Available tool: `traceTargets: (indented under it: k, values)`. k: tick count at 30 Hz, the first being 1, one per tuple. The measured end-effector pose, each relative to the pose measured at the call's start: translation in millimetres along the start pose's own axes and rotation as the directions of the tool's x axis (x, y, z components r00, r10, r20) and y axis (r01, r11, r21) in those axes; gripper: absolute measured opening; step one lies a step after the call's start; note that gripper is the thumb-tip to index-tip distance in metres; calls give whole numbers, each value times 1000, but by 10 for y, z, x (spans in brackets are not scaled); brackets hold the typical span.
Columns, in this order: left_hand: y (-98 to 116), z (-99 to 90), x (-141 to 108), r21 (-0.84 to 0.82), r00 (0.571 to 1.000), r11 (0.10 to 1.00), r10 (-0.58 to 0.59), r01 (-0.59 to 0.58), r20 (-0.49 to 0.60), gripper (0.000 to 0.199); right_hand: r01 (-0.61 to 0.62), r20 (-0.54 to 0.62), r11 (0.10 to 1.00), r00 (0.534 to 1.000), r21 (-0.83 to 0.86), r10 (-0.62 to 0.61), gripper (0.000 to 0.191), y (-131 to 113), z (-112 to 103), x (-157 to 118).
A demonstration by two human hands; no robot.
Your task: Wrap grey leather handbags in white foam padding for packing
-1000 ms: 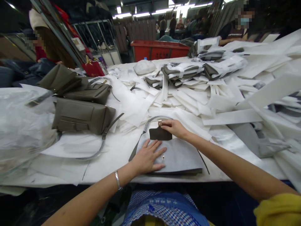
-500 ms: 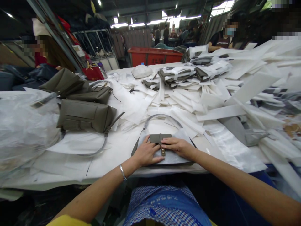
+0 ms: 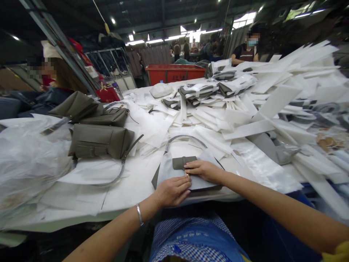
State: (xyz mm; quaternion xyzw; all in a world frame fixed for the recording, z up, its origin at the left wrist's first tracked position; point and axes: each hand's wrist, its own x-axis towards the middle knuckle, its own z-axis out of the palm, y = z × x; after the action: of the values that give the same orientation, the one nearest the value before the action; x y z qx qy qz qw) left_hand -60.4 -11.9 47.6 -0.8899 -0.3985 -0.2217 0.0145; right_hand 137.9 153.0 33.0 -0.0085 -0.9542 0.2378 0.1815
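Handbag (image 3: 155,178): lying on worktable (image 3: 136,185), pale sheet (image 3: 167,171) covering front.
Flap (image 3: 178,163): lying folded over sheet; looking done.
Left hand (image 3: 171,191): fingers lying together beside clasp (image 3: 187,174).
Right hand (image 3: 204,170): fingertips pressing flap; pinching, cannot tell.
Clasp: showing between fingertips; fastening remaining unclear.

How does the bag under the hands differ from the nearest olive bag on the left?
Covering: the bag under the hands has a pale sheet over most of its front; the left bag shows bare olive sides.
Handle: the first bag's arcs away from the person; the left bag's curves toward them.
Contact: both hands are on the first; neither touches the left bag.
Shared: olive exposed surfaces and one curved handle.
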Motion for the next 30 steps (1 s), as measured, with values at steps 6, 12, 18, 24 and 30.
traceTargets:
  k: [6, 12, 18, 24, 30]
  values:
    - [79, 55, -16, -90, 995, 991, -98, 95, -33, 34, -28, -5, 999, 1000, -28, 28, 22, -175, -116, 106]
    - [90, 56, -45, -151, 989, 979, -145, 139, -29, 38, -32, 77, 999, 996, -24, 34, 22, -176, -39, 208]
    - [82, 88, -73, -170, 986, 975, -157, 147, -50, 40, -41, 113, 999, 993, -24, 44, 17, -173, 0, 227]
    - [86, 119, -79, -181, 982, 969, -180, 166, -63, 38, -132, 92, 986, 988, 106, 122, 15, -247, -107, 220]
    - [90, 121, -82, -198, 979, 966, -185, 165, -84, 39, -97, 141, 995, 985, -15, 98, 19, -250, -44, 212]
